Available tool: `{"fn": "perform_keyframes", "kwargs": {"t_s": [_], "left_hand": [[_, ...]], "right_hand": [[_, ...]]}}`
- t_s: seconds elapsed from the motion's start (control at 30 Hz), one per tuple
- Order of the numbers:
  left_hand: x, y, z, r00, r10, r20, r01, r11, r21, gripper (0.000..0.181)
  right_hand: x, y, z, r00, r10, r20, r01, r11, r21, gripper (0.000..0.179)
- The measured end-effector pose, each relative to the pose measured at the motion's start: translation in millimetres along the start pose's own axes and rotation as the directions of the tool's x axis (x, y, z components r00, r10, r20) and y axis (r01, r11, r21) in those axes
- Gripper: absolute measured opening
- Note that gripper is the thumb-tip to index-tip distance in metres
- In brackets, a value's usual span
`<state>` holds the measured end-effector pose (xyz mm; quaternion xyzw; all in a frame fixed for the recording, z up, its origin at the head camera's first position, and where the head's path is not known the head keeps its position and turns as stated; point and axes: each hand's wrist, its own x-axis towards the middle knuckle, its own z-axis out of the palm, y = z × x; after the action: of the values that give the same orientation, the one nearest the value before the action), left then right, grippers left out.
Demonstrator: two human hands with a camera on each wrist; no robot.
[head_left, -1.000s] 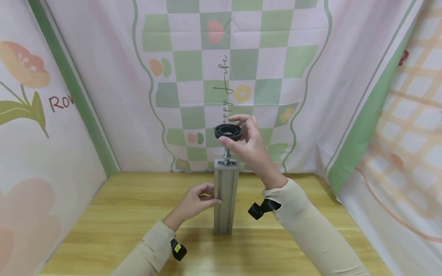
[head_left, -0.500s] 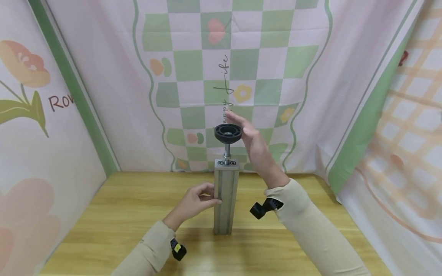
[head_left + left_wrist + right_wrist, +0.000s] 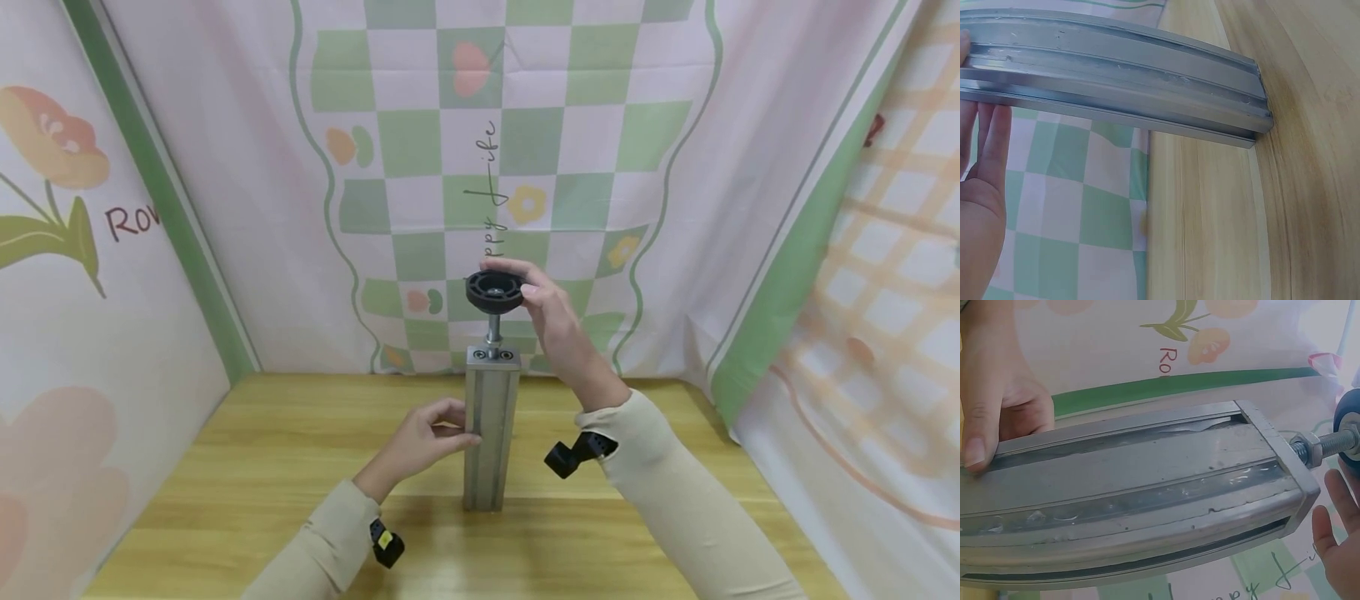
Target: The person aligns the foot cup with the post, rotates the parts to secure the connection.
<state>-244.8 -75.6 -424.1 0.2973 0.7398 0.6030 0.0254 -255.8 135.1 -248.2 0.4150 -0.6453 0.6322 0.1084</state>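
An aluminium profile (image 3: 491,442) stands upright on the table, with a metal end plate (image 3: 504,357) on top. Out of that plate rises a threaded stud (image 3: 492,327) carrying a nut (image 3: 1312,449) and a black round levelling foot (image 3: 474,293). My left hand (image 3: 420,442) grips the profile from the left, thumb on its near face, fingers partly hidden behind. In the right wrist view, that thumb (image 3: 975,450) presses along the profile's edge. My right hand (image 3: 558,325) is at the foot's right side, its loosely bent fingers right at the rim.
The wooden table (image 3: 300,417) ends at a checked cloth (image 3: 525,142) hanging behind the profile. Printed cloths also hang at the left (image 3: 67,292) and right (image 3: 885,333). A small black camera is strapped to each wrist.
My right thumb has left the foot's near side, and the fingers opened away from the rim, then came back to its right side. The left hand and profile have stayed put.
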Motion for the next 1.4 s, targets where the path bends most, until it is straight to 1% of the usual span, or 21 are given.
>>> {"fn": "perform_keyframes", "kwargs": {"t_s": [0.23,0.4,0.5,0.6,0.67,0.77,0.83,0.9,1.0,1.07,1.1,1.23,1.4], "left_hand": [[0.0,-0.5,-0.4,1.000,-0.018,0.004,0.018,1.000,-0.011,0.032],[0.1,-0.2,-0.5,1.000,-0.008,0.006,0.008,1.000,-0.022,0.031],[0.2,-0.5,-0.5,1.000,0.003,0.007,-0.003,1.000,-0.022,0.030],[0.1,-0.8,-0.2,1.000,0.009,0.010,-0.009,1.000,-0.018,0.029],[-0.3,-0.9,0.0,1.000,0.013,0.011,-0.012,1.000,-0.016,0.029],[-0.6,-0.7,0.1,1.000,0.015,0.011,-0.015,1.000,-0.014,0.029],[-0.7,-0.6,0.2,1.000,0.013,0.010,-0.013,1.000,-0.016,0.029],[-0.4,-0.7,0.2,1.000,0.013,0.008,-0.013,1.000,-0.017,0.029],[0.0,-0.8,0.2,1.000,0.012,0.006,-0.011,1.000,-0.017,0.030],[-0.1,-0.9,0.2,1.000,0.013,0.006,-0.012,1.000,-0.020,0.030],[-0.2,-0.8,0.3,1.000,0.013,0.007,-0.012,1.000,-0.022,0.030],[-0.5,-0.2,0.7,1.000,0.012,0.009,-0.012,0.999,-0.035,0.029],[-0.8,-0.7,1.3,1.000,0.008,0.006,-0.008,0.999,-0.039,0.030]], "right_hand": [[-3.5,-0.2,-0.7,0.998,0.023,-0.063,-0.027,0.998,-0.062,0.049],[-3.2,-2.1,1.1,0.995,0.031,-0.091,-0.037,0.997,-0.071,0.047],[-2.3,-2.5,2.1,0.994,0.015,-0.109,-0.026,0.995,-0.094,0.046],[-1.8,-2.9,2.9,0.991,-0.012,-0.134,-0.008,0.989,-0.150,0.044],[-1.5,-2.4,3.2,0.989,-0.030,-0.145,0.003,0.982,-0.187,0.046],[-1.4,-1.5,3.4,0.988,-0.049,-0.143,0.014,0.971,-0.237,0.050],[-1.3,-1.2,3.7,0.990,-0.044,-0.131,0.010,0.967,-0.255,0.051],[-0.7,-1.3,4.0,0.995,-0.024,-0.101,0.002,0.977,-0.214,0.053],[0.4,-0.8,4.3,0.998,0.012,-0.055,-0.017,0.995,-0.102,0.057],[0.8,-0.4,4.5,0.999,0.019,-0.025,-0.020,0.999,-0.027,0.058],[0.7,0.2,4.5,1.000,0.017,-0.016,-0.017,1.000,-0.007,0.058],[-0.8,0.4,4.1,1.000,-0.003,0.010,0.003,1.000,0.019,0.057],[-1.8,-0.2,3.1,1.000,-0.008,0.018,0.008,1.000,0.014,0.055]]}}
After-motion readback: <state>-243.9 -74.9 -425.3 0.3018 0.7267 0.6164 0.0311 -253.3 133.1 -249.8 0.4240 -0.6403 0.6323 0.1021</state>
